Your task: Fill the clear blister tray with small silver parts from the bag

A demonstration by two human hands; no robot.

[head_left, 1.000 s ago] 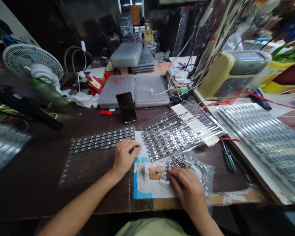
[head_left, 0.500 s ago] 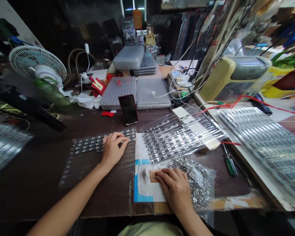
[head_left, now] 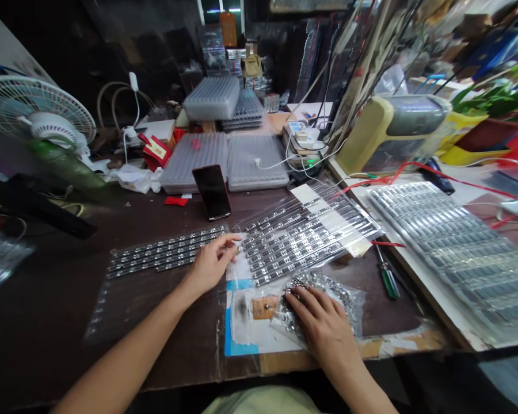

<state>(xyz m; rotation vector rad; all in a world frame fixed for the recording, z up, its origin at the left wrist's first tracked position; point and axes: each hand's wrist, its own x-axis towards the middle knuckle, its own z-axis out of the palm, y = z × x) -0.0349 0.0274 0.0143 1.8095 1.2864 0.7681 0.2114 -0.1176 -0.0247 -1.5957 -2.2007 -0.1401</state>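
Observation:
My left hand [head_left: 213, 261] has its thumb and fingertips pinched together at the left edge of a clear plastic tray [head_left: 300, 244] with rows of metal connectors. Whatever lies in that pinch is too small to make out. Left of it, another clear tray holds rows of connectors [head_left: 155, 256]. My right hand [head_left: 322, 316] rests palm down on a clear bag of small shiny metal parts [head_left: 347, 302], its fingers apart and their tips among the parts. Beside it, a small orange-brown piece [head_left: 265, 307] bearing a tiny part lies on a blue and white sheet [head_left: 237, 349].
A phone [head_left: 212, 192] stands propped behind the trays. Clear plastic cases [head_left: 194, 164] are stacked farther back. To the right lie a green-handled screwdriver [head_left: 388, 279] and a large filled tray [head_left: 449, 259]. A fan [head_left: 47, 115] stands at the left.
My left hand has moved right, from the left rows of connectors to the right tray's edge. My right hand has left the orange-brown piece and now lies on the bag of parts.

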